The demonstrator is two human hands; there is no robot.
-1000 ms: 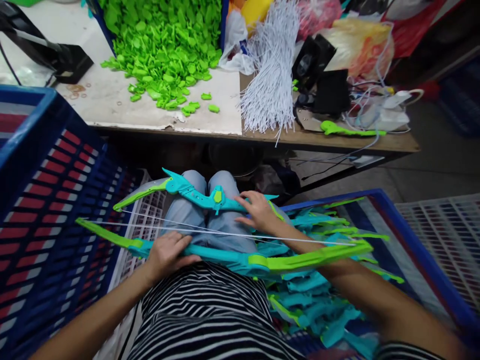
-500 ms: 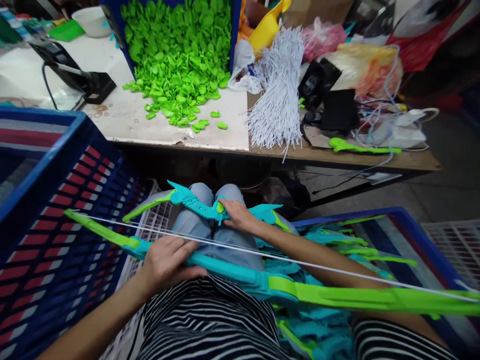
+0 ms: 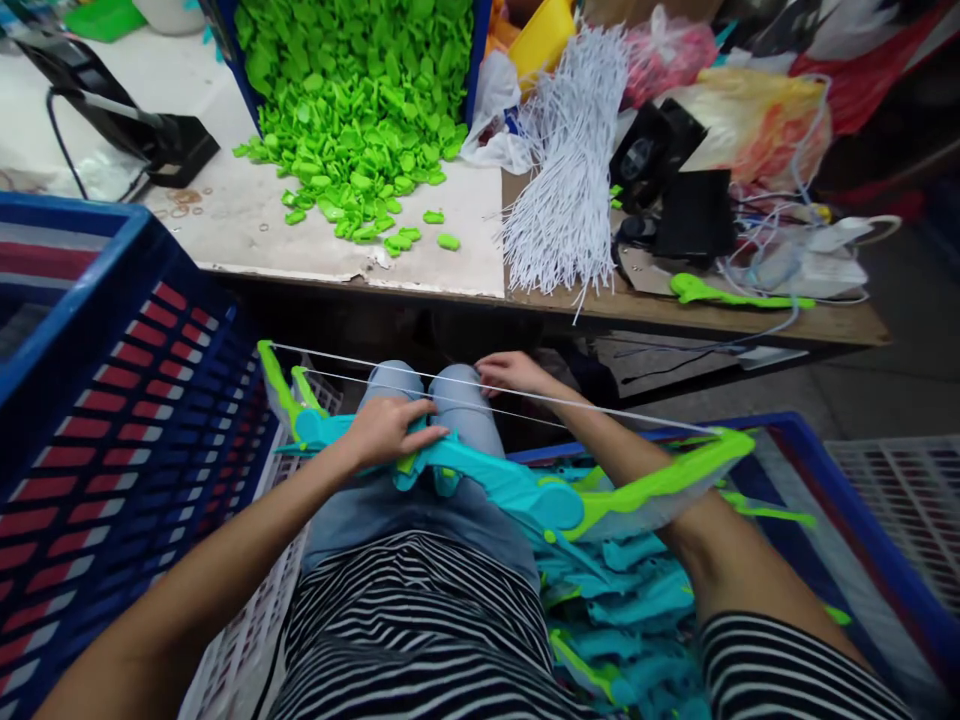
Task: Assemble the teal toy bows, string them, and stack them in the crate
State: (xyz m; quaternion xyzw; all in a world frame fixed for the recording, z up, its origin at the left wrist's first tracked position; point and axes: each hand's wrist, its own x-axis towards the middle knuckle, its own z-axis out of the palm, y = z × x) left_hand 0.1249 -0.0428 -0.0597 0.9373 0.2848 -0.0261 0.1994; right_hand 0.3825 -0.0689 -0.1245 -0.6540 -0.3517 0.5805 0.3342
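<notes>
"Count?"
"Two bows (image 3: 487, 472), close together, over the lap (image 3: 477, 428); left hand (image 3: 394, 432) grasping them mid-length."
"Strings (image 3: 637, 416)?"
"Two."
"Right hand (image 3: 517, 373)?"
"Near both strings, beside one knee (image 3: 454, 385); whether it grips anything, I cannot tell."

The bows (image 3: 499, 482) are turquoise and lime, the top (image 3: 416, 610) black-and-white striped, the jeans (image 3: 360, 522) blue.

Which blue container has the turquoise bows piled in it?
The blue crate on your right. Turquoise bows lie heaped inside it, while the tabletop bin holds small green pieces and no bows show in the left blue crate.
</notes>
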